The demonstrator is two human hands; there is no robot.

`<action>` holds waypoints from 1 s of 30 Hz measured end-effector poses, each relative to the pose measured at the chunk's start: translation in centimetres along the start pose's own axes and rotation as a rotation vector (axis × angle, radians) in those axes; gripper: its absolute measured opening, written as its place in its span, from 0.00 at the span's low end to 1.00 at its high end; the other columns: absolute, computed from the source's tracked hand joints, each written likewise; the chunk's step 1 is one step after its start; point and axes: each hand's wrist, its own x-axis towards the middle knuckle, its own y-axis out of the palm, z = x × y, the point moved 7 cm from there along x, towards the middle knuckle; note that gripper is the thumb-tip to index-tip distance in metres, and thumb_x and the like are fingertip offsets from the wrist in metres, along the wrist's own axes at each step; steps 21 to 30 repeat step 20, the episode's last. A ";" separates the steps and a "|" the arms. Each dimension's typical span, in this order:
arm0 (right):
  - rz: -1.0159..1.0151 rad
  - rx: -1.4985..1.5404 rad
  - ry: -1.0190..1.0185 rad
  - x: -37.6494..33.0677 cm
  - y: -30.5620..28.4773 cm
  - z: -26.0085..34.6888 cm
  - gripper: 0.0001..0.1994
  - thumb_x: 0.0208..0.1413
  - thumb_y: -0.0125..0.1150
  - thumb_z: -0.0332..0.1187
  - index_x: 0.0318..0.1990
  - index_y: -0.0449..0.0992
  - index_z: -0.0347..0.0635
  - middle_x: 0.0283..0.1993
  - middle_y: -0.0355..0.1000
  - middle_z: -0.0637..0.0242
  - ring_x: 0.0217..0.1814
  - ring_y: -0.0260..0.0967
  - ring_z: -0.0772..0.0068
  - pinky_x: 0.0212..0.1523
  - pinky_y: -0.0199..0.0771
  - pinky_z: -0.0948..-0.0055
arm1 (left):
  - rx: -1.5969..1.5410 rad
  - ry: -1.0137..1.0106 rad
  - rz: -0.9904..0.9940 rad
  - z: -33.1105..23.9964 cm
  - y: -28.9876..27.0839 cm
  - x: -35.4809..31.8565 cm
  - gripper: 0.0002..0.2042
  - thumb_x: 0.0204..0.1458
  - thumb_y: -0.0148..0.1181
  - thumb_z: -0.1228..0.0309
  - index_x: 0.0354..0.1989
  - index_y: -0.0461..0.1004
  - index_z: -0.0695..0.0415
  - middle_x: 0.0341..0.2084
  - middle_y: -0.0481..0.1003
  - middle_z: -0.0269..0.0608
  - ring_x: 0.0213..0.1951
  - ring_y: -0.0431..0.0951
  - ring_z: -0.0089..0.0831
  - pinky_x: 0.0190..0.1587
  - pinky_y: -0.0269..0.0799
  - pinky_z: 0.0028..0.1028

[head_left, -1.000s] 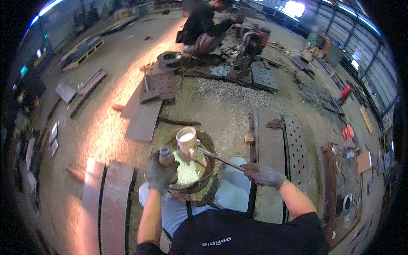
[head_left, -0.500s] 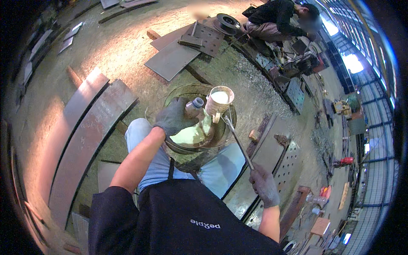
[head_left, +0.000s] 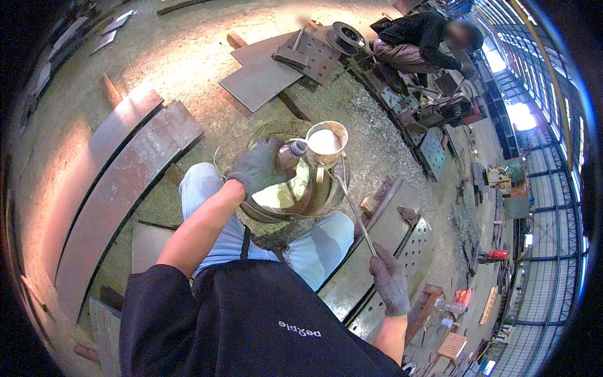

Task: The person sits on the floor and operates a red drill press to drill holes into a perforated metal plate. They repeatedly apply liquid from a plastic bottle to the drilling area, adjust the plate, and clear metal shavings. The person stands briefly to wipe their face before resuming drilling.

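The left hand [head_left: 256, 168], in a dark grey work glove, was closed around a small brownish bottle with a grey cap [head_left: 290, 154], holding it tilted over a round, shallow metal basin [head_left: 264, 210] that rested on the person's lap between the knees of the light blue jeans. The basin held a pale yellowish-green liquid, and its wire handle curved out just left of that hand. Directly right of the bottle, nearly touching it, hung a shiny metal ladle cup [head_left: 326, 142] filled with a whitish liquid; whether it touched the basin's far rim could not be told. From the cup a long thin metal handle [head_left: 355, 213] ran down and to the right into the right hand [head_left: 390, 279], also in a grey glove, which was clenched tightly around the rod's end, well apart from the left hand and lower beside the right knee.

Under the right hand lay a grey perforated steel plate [head_left: 414, 251]. Left of the left arm, long curved rusty steel plates [head_left: 119, 182] lay on the concrete floor. Beyond the basin, well away from both hands, flat steel sheets [head_left: 260, 78] rested on the floor, and another person in dark clothes [head_left: 418, 41] crouched over machinery.
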 end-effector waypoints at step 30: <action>-0.002 -0.103 -0.025 -1.6 -2.0 1.0 0.22 0.63 0.56 0.36 0.63 0.70 0.39 0.65 0.68 0.51 0.69 0.63 0.60 0.68 0.58 0.69 | 0.037 0.016 0.026 -1.1 -1.0 -0.6 0.36 0.43 0.67 0.45 0.59 0.66 0.51 0.54 0.70 0.53 0.51 0.76 0.55 0.51 0.74 0.46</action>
